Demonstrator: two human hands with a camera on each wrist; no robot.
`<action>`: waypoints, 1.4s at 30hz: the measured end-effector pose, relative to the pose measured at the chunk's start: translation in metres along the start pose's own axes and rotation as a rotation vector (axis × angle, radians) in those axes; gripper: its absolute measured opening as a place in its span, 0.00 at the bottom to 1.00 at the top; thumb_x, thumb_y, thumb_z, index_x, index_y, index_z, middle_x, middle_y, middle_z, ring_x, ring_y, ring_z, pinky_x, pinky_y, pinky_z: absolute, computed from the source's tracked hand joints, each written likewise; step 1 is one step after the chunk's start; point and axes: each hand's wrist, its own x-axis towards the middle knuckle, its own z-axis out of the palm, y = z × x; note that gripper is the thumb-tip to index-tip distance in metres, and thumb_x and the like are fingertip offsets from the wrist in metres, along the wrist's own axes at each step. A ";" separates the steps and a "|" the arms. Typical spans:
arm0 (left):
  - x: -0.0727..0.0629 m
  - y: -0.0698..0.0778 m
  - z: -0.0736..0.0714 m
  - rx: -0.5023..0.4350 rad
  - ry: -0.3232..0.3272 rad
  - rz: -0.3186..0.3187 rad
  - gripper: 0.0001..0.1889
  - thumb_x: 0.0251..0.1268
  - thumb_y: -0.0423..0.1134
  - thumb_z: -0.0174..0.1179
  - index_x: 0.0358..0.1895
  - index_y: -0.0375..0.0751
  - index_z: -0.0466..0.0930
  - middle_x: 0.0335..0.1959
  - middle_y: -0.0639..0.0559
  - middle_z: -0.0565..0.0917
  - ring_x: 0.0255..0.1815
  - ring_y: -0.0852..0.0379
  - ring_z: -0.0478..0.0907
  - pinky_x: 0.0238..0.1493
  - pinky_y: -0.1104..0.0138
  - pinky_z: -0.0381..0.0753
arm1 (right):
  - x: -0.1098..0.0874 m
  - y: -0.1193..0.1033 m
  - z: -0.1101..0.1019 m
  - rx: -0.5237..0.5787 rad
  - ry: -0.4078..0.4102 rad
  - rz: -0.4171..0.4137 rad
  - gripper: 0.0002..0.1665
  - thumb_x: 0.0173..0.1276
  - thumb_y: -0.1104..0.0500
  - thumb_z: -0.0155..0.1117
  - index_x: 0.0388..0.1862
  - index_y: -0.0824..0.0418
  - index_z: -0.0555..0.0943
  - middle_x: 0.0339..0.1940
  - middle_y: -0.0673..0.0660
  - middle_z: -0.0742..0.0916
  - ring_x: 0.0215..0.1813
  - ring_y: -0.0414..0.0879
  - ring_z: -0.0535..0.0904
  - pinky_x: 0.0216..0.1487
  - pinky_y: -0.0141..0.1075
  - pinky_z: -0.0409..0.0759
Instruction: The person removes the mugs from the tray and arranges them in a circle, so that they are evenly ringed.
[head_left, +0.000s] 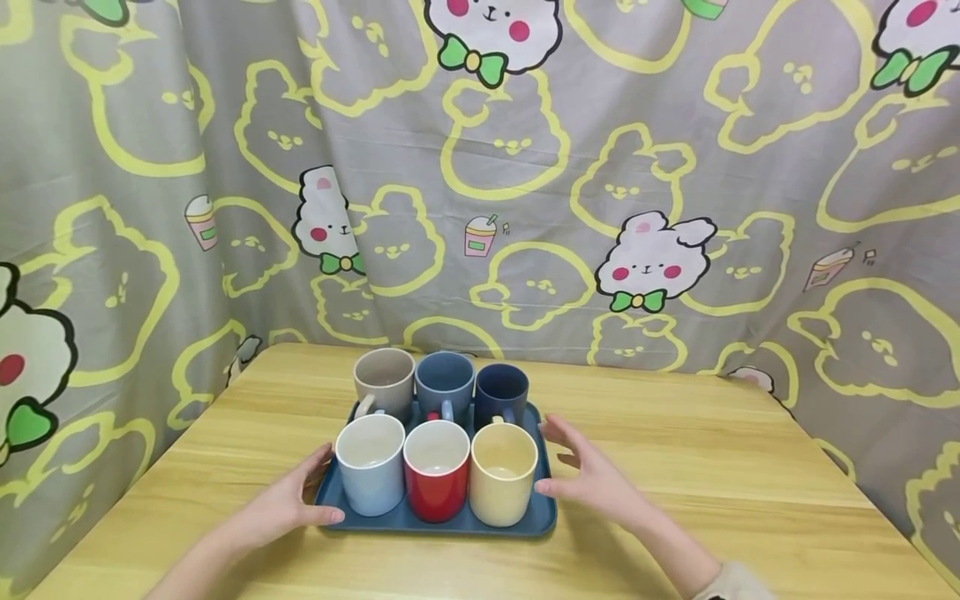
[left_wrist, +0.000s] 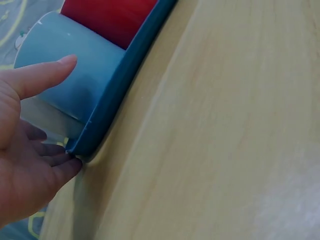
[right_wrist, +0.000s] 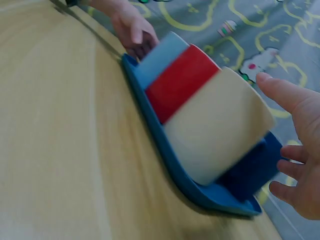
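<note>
A blue tray (head_left: 405,524) on the wooden table carries two rows of mugs. In front stand a light blue mug (head_left: 371,477), a red mug (head_left: 436,492) and a cream mug (head_left: 502,492). Behind them are a grey mug (head_left: 384,379), a blue mug (head_left: 444,377) and a navy mug (head_left: 501,392). My left hand (left_wrist: 30,145) is at the tray's left end; its fingertips touch the tray's edge, and the thumb is raised beside the light blue mug. Beside the right end, my right hand (right_wrist: 302,145) is spread, thumb and fingers apart, holding nothing.
The wooden table (head_left: 712,475) extends on both sides of the tray and in front of it. A grey curtain (head_left: 420,167) with yellow outlines and white cartoon animals hangs behind the table and along its sides.
</note>
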 end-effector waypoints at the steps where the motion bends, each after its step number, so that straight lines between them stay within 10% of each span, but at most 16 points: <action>1: 0.000 0.000 0.001 -0.002 0.000 -0.001 0.53 0.50 0.39 0.69 0.66 0.15 0.40 0.66 0.19 0.49 0.65 0.25 0.52 0.61 0.42 0.57 | 0.001 -0.001 0.004 0.010 0.001 0.003 0.51 0.53 0.60 0.73 0.68 0.75 0.54 0.64 0.72 0.69 0.65 0.64 0.63 0.59 0.56 0.66; 14: 0.001 -0.006 0.005 -0.065 0.002 -0.053 0.50 0.52 0.37 0.68 0.66 0.15 0.41 0.66 0.18 0.49 0.66 0.26 0.50 0.62 0.44 0.57 | 0.011 -0.006 0.041 0.017 0.087 0.139 0.55 0.46 0.58 0.78 0.69 0.70 0.58 0.61 0.66 0.72 0.57 0.55 0.71 0.51 0.37 0.76; 23: 0.000 -0.006 0.005 -0.058 0.020 -0.053 0.50 0.52 0.37 0.68 0.66 0.14 0.41 0.65 0.18 0.50 0.66 0.26 0.51 0.62 0.44 0.57 | 0.017 -0.011 0.056 -0.038 0.221 0.158 0.59 0.37 0.56 0.82 0.67 0.67 0.61 0.57 0.64 0.76 0.53 0.53 0.74 0.57 0.51 0.70; 42: 0.002 -0.002 0.005 -0.014 0.018 -0.095 0.50 0.53 0.40 0.68 0.66 0.15 0.42 0.65 0.18 0.50 0.66 0.27 0.50 0.62 0.44 0.57 | 0.017 -0.010 0.060 -0.148 0.289 0.164 0.53 0.36 0.52 0.81 0.62 0.63 0.66 0.49 0.57 0.80 0.47 0.50 0.76 0.47 0.44 0.75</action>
